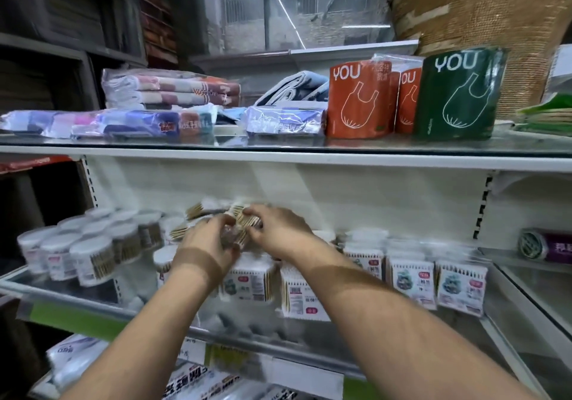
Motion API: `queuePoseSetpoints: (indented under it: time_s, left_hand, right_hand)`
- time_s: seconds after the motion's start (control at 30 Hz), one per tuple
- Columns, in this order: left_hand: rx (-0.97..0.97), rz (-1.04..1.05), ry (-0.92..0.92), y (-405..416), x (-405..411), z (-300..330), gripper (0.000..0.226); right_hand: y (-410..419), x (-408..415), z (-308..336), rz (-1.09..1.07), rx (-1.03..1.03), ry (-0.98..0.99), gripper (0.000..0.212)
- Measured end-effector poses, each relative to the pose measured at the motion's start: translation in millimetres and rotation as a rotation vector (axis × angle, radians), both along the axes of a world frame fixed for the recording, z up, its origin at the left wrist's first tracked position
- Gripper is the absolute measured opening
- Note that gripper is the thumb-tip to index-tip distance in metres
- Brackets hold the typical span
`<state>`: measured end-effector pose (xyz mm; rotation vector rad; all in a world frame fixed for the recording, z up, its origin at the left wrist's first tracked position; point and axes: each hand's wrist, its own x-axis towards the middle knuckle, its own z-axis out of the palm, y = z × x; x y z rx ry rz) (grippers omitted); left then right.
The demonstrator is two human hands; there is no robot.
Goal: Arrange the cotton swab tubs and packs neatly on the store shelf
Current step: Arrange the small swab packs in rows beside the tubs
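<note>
Several round cotton swab tubs [89, 257] with white lids stand in rows at the left of the glass middle shelf [507, 313]. Flat swab packs [405, 279] with printed labels stand in a row along the shelf's front right. Behind them, in the middle, lies a loose heap of clear swab packs [210, 211]. My left hand [207, 241] and my right hand [278, 232] both reach over the front row and grip one clear pack [240, 229] from the heap between them. The view is motion-blurred around the fingers.
The top shelf [278, 149] overhangs close above, carrying folded towels [170, 90], wrapped cloth packs [284, 119] and orange and green bag rolls [458, 93]. A purple roll [544, 248] lies at the right on the neighbouring shelf. More packaged goods [198, 381] fill the shelf below.
</note>
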<state>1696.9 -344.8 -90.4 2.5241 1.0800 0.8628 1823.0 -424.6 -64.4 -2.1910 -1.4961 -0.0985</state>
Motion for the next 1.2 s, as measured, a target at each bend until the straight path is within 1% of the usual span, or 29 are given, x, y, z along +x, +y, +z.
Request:
queuePoseSetpoints:
  time_s: [0.1, 0.2, 0.27, 0.33, 0.4, 0.43, 0.53, 0.6, 0.7, 0.77, 0.83, 0.87, 0.9, 1.03, 1.07, 1.13, 1.2]
  left_hand:
    - [0.015, -0.044, -0.093, -6, 7, 4, 0.047]
    - [0.029, -0.086, -0.219, -13, 19, 7, 0.036]
    - [0.026, -0.134, -0.306, -19, 28, 10, 0.028]
    - [0.046, -0.197, -0.345, -28, 38, 11, 0.021]
    - [0.1, -0.259, -0.354, -37, 49, 10, 0.016]
    - [0.123, -0.288, -0.361, -42, 54, 10, 0.017]
    - [0.168, -0.369, -0.36, -53, 64, 13, 0.024]
    - [0.222, -0.418, -0.356, -60, 69, 16, 0.028]
    - [0.254, -0.363, -0.335, -63, 76, 18, 0.044]
    - [0.176, -0.31, -0.311, -63, 77, 16, 0.061]
    - [0.025, -0.364, -0.338, -64, 79, 15, 0.069]
    - [-0.029, -0.411, -0.353, -65, 80, 14, 0.069]
    - [-0.038, -0.445, -0.357, -65, 81, 14, 0.067]
    - [0.023, -0.445, -0.367, -61, 79, 16, 0.052]
    - [0.03, -0.426, -0.362, -60, 78, 16, 0.044]
    - [0.017, -0.403, -0.394, -55, 75, 16, 0.03]
    - [-0.057, -0.379, -0.443, -49, 68, 17, 0.024]
  right_hand:
    - [-5, 10, 5, 0.007, 0.088, 0.076, 0.031]
    - [-15, 23, 12, 0.027, 0.157, 0.145, 0.027]
    - [-22, 32, 16, 0.034, 0.204, 0.157, 0.021]
    - [-29, 42, 18, 0.035, 0.259, 0.156, 0.011]
    - [-35, 50, 18, 0.035, 0.295, 0.197, 0.006]
    - [-39, 54, 18, 0.032, 0.304, 0.216, 0.008]
    - [-53, 62, 19, 0.032, 0.297, 0.217, 0.021]
    - [-64, 67, 21, 0.049, 0.306, 0.25, 0.024]
    - [-78, 75, 24, 0.054, 0.325, 0.275, 0.024]
    - [-86, 79, 27, 0.047, 0.33, 0.271, 0.028]
    - [-94, 81, 29, 0.062, 0.361, 0.337, 0.029]
    - [-97, 81, 29, 0.07, 0.382, 0.375, 0.029]
    - [-100, 81, 30, 0.067, 0.393, 0.398, 0.028]
    - [-106, 80, 28, 0.057, 0.426, 0.456, 0.029]
    - [-107, 80, 27, 0.06, 0.446, 0.474, 0.033]
    - [-108, 83, 27, 0.062, 0.492, 0.533, 0.046]
    - [-105, 82, 28, 0.064, 0.54, 0.646, 0.057]
